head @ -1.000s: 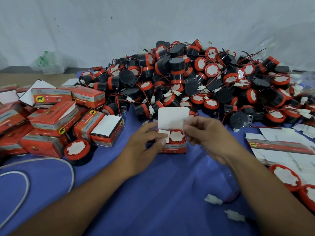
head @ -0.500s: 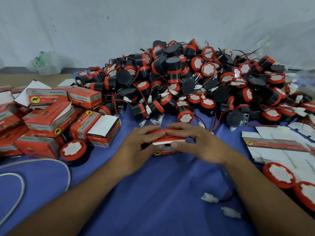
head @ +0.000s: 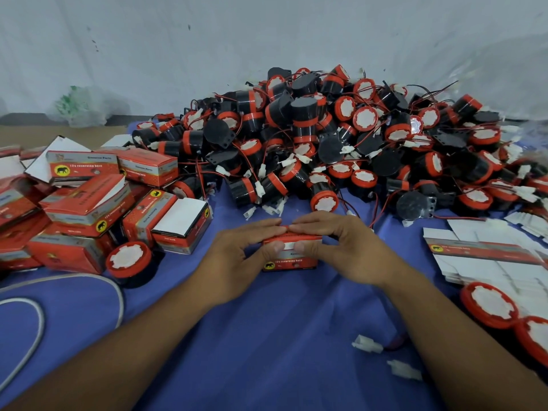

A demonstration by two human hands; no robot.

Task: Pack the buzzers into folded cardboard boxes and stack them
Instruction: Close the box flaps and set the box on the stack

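Left hand (head: pixel 237 258) and right hand (head: pixel 344 252) pinch the box (head: pixel 292 262), fingers on lid, thumbs on front, on the tabletop (head: pixel 267 336) before the buzzers (head: pixel 326 143); uneven thumb pressure may buckle the flap, lid springs open.

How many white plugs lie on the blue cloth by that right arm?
2: one plug beside the right forearm, another just nearer. The forearm may hide more.
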